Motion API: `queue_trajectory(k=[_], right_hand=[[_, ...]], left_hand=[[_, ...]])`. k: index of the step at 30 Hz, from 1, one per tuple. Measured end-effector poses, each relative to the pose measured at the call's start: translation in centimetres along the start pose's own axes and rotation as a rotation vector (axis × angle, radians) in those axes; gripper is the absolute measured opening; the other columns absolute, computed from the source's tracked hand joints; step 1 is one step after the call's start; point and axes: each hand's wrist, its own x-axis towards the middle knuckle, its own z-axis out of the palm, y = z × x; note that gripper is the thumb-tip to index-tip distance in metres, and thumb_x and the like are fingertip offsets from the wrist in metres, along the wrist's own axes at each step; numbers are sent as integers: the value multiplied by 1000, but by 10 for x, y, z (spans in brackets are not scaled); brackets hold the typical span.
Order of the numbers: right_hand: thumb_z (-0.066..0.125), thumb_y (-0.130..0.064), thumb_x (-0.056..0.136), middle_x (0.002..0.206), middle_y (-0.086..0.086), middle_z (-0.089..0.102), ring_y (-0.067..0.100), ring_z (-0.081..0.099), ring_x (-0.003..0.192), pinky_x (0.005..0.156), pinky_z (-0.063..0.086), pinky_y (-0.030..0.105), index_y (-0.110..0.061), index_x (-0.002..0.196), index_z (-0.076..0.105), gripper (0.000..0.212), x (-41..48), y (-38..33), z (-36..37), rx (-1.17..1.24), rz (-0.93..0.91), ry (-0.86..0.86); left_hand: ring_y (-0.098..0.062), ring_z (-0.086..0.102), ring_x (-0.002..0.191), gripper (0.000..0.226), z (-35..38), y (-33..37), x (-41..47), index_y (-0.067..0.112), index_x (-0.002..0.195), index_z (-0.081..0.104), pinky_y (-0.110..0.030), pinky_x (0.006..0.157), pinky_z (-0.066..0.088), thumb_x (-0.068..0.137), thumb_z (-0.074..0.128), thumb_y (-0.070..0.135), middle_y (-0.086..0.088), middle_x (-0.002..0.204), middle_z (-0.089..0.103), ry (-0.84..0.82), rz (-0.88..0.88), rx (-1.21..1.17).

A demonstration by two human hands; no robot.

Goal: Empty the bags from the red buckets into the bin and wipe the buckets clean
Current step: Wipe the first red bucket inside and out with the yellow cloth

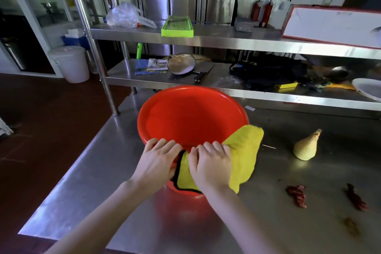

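Note:
A red bucket (191, 113) stands on the steel table (278, 222), tilted toward me, with nothing inside. A yellow cloth with a black edge (245, 150) is draped over its near rim. My left hand (158, 161) grips the near rim, fingers curled over the edge. Beside it, my right hand (210, 165) holds the cloth against the rim, fingers hooked over the edge on top of the cloth.
On the table to the right lie a cream cone-shaped bag (306, 147) and dried red chillies (296, 195). The low shelf behind carries a knife (203, 74), a pan (181, 64) and a black bag (270, 72). A white lidded bin (71, 64) stands on the floor at left.

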Motion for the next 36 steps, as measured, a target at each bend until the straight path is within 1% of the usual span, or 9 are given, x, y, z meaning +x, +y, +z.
queue_trajectory(k=[5,10,15,18,22,27,31,33,36], right_hand=[[49,-28,88,50,-3,50,20,47,52,56,39,34,-17,51,55,39,4,17,-1,42,-189,13],[46,-25,90,58,0,56,24,53,65,72,46,39,-12,58,61,37,38,77,-5,141,-263,-179],[48,-10,95,77,6,62,25,52,91,94,41,40,-5,73,66,29,61,121,-8,71,-164,-296],[48,-11,87,58,7,59,30,56,69,77,50,41,-9,54,60,36,44,71,-1,-36,-45,-139],[43,-26,86,50,-3,56,23,52,54,61,43,35,-19,49,57,40,17,-5,9,29,-31,-67],[41,-28,84,51,-1,56,24,55,54,59,42,31,-15,51,59,40,31,50,0,70,-301,-153],[37,-27,94,69,1,58,21,51,82,87,41,36,-9,65,60,42,63,115,-4,59,-278,-375],[34,-25,95,73,2,60,23,51,87,89,40,34,-8,69,63,43,62,118,0,45,-210,-308],[30,-25,87,60,4,57,27,51,69,77,47,38,-10,58,62,46,40,81,4,38,-126,-116]], left_hand=[[-10,51,104,51,-19,-61,1,26,104,61,-36,108,26,86,45,72,14,98,58,-136,57,19],[-15,43,132,56,-17,-88,-6,26,121,57,-54,116,23,94,33,68,9,122,54,-151,-13,-6],[-24,50,104,45,-3,-55,-8,18,106,62,-50,111,31,93,43,56,3,100,54,-21,-33,-38],[-26,49,97,42,2,-27,-6,17,99,63,-49,100,39,89,46,54,0,94,54,11,-114,22],[-30,54,89,25,3,-8,-4,17,99,61,-48,90,44,77,61,29,-1,93,52,-28,-133,71],[-18,50,94,39,-4,-9,-10,23,101,62,-40,98,29,91,39,53,11,92,53,-81,-97,7],[-18,53,94,42,0,0,-11,24,104,64,-37,100,22,93,37,55,12,94,55,-33,-92,-7],[-20,54,91,41,0,1,-9,24,101,65,-39,99,25,93,38,54,10,93,55,-2,-108,27],[-23,56,87,40,1,4,-8,22,97,65,-42,96,29,92,40,52,6,91,55,22,-119,78]])
